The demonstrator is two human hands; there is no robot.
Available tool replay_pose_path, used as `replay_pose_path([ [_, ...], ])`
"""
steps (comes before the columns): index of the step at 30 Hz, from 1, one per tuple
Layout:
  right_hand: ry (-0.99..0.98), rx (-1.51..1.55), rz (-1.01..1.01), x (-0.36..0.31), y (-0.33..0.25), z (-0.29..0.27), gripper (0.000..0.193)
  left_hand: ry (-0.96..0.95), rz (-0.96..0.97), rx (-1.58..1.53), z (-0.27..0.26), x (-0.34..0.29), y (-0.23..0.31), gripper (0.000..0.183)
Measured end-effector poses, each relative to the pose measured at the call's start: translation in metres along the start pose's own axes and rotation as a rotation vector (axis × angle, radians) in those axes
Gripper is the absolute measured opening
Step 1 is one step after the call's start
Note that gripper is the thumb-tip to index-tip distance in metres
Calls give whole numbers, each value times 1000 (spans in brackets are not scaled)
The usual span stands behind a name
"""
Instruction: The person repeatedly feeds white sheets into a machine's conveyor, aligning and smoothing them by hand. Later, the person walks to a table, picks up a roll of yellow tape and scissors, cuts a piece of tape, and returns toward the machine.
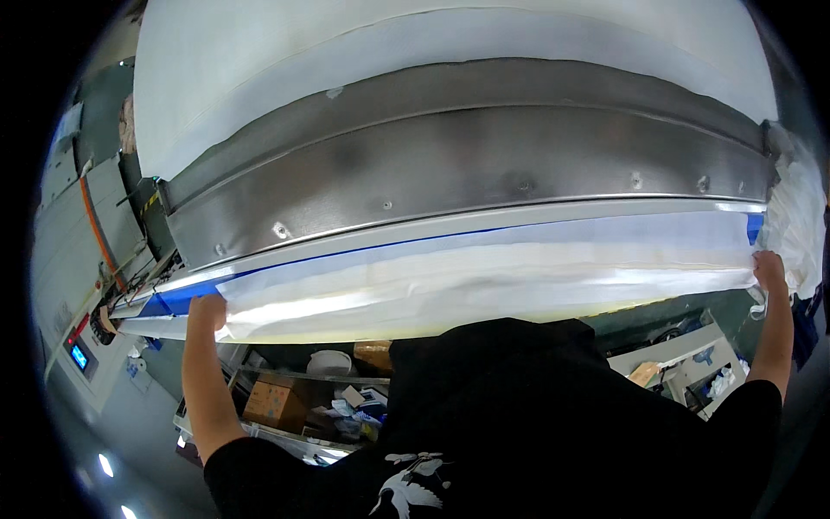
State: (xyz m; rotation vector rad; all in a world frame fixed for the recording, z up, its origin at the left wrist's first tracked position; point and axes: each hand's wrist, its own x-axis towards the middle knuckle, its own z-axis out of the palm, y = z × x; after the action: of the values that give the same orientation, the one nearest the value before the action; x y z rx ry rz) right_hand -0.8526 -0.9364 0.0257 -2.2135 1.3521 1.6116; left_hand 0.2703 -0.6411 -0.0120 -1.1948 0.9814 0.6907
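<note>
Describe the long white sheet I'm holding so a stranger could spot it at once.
Find the wide, shiny grey metal panel. Just below it, the long, wrinkled white sheet spans from the left hand to the right hand. Unlike the broad white sheet above the panel, it is gripped at both ends, with blue material showing beside each.

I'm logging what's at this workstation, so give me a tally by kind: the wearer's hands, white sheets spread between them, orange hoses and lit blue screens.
Hands: 2 (left hand, right hand)
White sheet between them: 1
Orange hose: 1
Lit blue screen: 1
Total: 5
</note>
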Motion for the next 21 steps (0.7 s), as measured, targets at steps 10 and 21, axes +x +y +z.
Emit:
replay_pose_path([
  [10,-69,-147,124,27,40,93,18,117,-441,-234,4,21,-2,25],
  [21,-310,155,166,18,-5,38,27,839,-389,-841,-60,-4,38,40],
])
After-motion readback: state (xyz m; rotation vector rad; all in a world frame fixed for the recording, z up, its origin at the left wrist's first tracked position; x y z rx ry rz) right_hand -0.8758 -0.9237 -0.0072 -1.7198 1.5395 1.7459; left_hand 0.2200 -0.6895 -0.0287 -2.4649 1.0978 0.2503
